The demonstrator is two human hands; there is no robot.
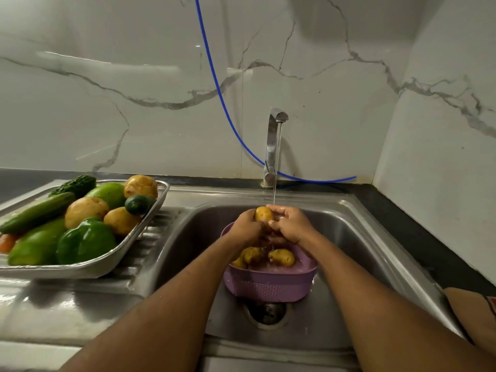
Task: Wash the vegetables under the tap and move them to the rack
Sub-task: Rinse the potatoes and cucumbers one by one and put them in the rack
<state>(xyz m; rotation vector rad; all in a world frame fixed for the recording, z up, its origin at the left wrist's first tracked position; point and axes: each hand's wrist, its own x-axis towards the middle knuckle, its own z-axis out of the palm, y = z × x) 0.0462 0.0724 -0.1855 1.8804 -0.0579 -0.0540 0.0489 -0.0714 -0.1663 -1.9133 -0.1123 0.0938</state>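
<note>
Centre of frame: gripping one potato (pixel 263 214) between left hand (pixel 247 227) and right hand (pixel 290 224), fingers curled round it, under the tap (pixel 274 146) stream, above purple basket (pixel 269 281) in the sink (pixel 357 232); at left, rack (pixel 112 260) holding washed vegetables (pixel 86 241)

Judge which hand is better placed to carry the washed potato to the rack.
Left, probably. The rack sits on the drainboard to the left of the sink, so the left hand has the shorter, uncrossed path. Both hands, left and right hand, grip the potato now.
</note>
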